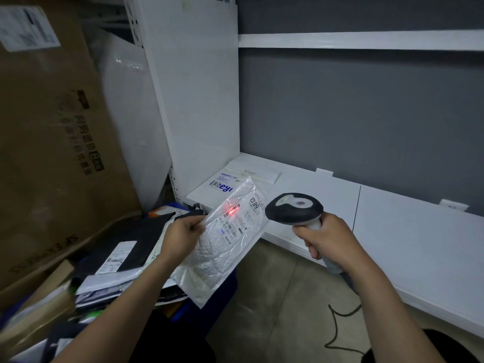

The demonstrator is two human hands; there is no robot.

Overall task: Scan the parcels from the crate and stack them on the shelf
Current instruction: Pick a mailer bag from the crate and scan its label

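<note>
My left hand (182, 238) grips a white plastic mailer parcel (222, 247) by its left edge, label facing up, tilted over the floor. A red scanner beam lights the barcode on its label (231, 211). My right hand (324, 237) is closed on the handle of a black-and-white barcode scanner (294, 208), its head pointing left at the parcel, a short gap away. On the low white shelf (392, 231), at its left end, lie flat white envelopes (235, 179). The crate (188, 310) at lower left is blue, mostly hidden under a pile of parcels (125, 258).
A big brown cardboard box (52, 153) leans at the left. The white shelf upright (193, 100) stands behind the crate, and an upper shelf board (353, 41) runs across a grey wall. A black cable (337, 326) trails on the floor.
</note>
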